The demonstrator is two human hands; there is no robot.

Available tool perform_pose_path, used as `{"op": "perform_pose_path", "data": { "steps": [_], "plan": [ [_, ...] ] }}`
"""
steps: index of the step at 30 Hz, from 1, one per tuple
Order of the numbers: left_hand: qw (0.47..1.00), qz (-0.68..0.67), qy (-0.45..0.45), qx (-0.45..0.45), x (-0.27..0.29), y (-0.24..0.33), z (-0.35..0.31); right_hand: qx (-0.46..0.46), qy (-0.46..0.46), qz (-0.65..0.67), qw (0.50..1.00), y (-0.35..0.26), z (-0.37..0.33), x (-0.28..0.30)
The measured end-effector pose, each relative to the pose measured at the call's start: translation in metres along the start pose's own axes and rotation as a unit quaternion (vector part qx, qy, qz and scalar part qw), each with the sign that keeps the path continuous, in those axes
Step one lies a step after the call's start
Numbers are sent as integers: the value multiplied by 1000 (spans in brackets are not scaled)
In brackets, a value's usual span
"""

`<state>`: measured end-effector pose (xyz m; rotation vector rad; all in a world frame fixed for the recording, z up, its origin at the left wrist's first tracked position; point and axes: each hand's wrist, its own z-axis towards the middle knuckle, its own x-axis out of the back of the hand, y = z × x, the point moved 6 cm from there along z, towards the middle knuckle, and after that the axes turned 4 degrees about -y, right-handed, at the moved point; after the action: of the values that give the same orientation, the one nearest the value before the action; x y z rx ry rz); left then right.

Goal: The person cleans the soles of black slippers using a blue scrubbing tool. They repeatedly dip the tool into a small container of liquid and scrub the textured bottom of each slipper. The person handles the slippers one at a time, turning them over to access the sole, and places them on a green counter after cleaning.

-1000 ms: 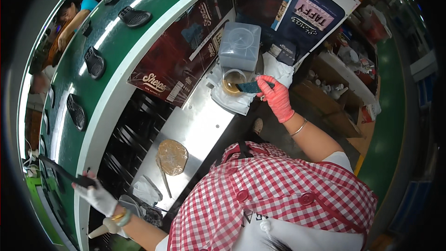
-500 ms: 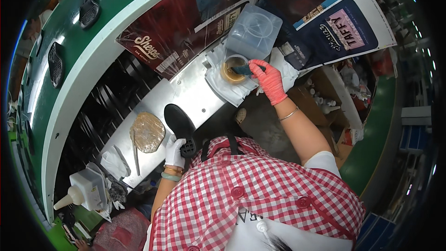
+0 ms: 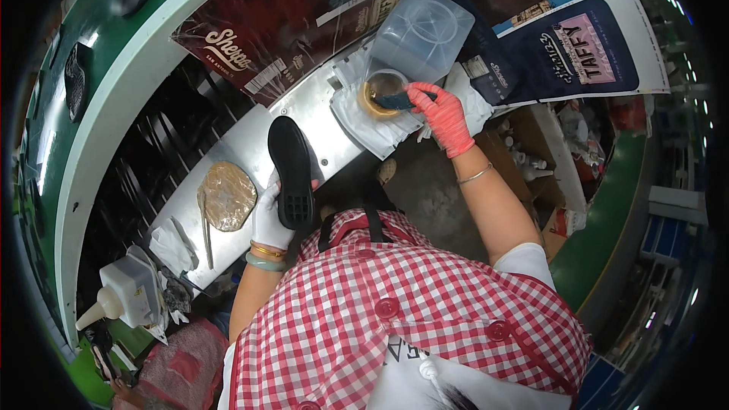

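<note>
A black shoe sole [image 3: 291, 163] with a gridded heel lies along the palm of my left hand [image 3: 271, 220], in a white glove. The bare fingertips wrap round the sole's right edge. My right hand [image 3: 443, 118], in a coral-red glove, is closed on the handle of a dark brush [image 3: 400, 100]. The brush's far end reaches into a round cup [image 3: 377, 111] with yellowish glue around its rim; its tip is hidden there. Under the cup are white cloths [image 3: 389, 140] on the metal bench.
A clear plastic container [image 3: 425, 30] stands behind the cup. On the metal bench [image 3: 319, 125] lie a plastic-wrapped round pad [image 3: 228, 196] and a thin stick. A white squeeze bottle [image 3: 125, 292] is at lower left. More soles [image 3: 76, 82] sit on the green conveyor [image 3: 102, 11].
The sole has come up and my left hand now supports it more fully, its grid heel facing up. My right hand stays at the cup with the brush. The view has shifted slightly.
</note>
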<state>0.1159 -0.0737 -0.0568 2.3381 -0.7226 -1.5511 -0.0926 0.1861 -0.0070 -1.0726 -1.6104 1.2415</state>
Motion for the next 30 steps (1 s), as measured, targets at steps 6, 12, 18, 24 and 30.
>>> {"op": "perform_pose_path", "data": {
  "steps": [6, 12, 18, 24, 30],
  "plan": [
    [998, -21, -37, -44, -6, 8, -4, -94, 9, 138, 986, 4, -22, -4],
    [992, -74, -65, -81, -23, 25, -19, -22, -87, 161, 983, -90, -75, -105],
    [990, -35, -89, -106, -43, 37, -38, 14, -82, 131, 988, -109, -106, -150],
    [988, -35, -106, -111, -52, 39, -52, 17, -83, 111, 990, -112, -117, -161],
    [985, -87, -42, -145, -54, 40, -55, 17, -94, 99, 990, -113, -133, -166]
  ]
}}
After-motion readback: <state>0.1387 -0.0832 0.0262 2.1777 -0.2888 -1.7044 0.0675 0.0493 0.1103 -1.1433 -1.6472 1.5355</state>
